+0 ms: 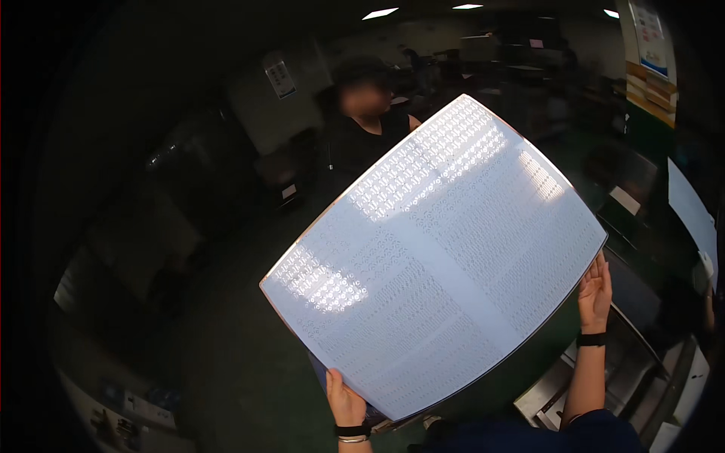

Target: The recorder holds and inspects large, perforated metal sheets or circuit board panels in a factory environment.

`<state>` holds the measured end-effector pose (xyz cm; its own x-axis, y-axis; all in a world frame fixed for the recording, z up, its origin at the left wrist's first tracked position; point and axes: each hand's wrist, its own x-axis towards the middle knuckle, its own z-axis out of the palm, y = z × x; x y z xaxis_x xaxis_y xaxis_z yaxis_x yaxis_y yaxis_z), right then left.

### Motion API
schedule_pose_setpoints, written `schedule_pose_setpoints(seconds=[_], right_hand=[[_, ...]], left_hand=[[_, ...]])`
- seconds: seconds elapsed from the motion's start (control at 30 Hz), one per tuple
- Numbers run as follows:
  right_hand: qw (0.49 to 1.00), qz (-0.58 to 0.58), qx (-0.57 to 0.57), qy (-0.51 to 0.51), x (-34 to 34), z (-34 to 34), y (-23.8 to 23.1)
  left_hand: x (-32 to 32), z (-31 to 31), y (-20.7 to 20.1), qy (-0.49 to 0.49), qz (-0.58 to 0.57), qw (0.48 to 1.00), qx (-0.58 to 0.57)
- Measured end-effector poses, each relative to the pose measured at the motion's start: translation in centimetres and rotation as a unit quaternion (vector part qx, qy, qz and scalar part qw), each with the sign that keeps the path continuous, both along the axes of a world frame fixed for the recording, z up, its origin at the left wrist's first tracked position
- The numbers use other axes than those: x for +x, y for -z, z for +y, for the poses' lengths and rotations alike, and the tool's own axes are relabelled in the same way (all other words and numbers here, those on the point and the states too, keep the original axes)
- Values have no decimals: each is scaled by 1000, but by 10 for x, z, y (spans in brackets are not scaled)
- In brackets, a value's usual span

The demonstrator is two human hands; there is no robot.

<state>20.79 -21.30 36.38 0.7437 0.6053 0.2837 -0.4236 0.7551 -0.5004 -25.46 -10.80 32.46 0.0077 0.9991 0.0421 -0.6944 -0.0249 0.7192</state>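
Note:
A large, thin, pale blue rectangular sheet (pixel 461 279), covered with rows of small marks, is held up tilted in front of me. Bright reflections lie along its far left side. My left hand (pixel 347 404) grips its near left edge, with the thumb on top and the other fingers mostly hidden. At the right edge, my right hand (pixel 595 294) supports the sheet, its fingers against the rim and partly behind it. Both wrists carry dark bands.
Beyond the sheet stands a person in dark clothes (pixel 355 143). A metal tray-like fixture (pixel 555 385) lies below my right forearm. Another pale sheet (pixel 691 211) shows at the far right, beside a white-gloved hand (pixel 706 264). A cluttered surface (pixel 143 411) is at lower left.

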Motion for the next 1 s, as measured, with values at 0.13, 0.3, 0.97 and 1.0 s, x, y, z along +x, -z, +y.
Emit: schedule_pose_setpoints(seconds=[0.13,0.3,0.97,1.0], right_hand=[[988,-98,-108,57,-21,-36,-44],[886,-311,-341,-43,-26,-8,-98],[863,-327,-348,-163,11,23,-83],[861,-334,-346,-165,15,23,-80]], left_hand=[[-82,21,-8,0,36,999,-9],[-130,95,-56,-3,84,996,-19],[-93,114,-40,10,161,985,-67],[-93,112,-40,7,163,984,-69]])
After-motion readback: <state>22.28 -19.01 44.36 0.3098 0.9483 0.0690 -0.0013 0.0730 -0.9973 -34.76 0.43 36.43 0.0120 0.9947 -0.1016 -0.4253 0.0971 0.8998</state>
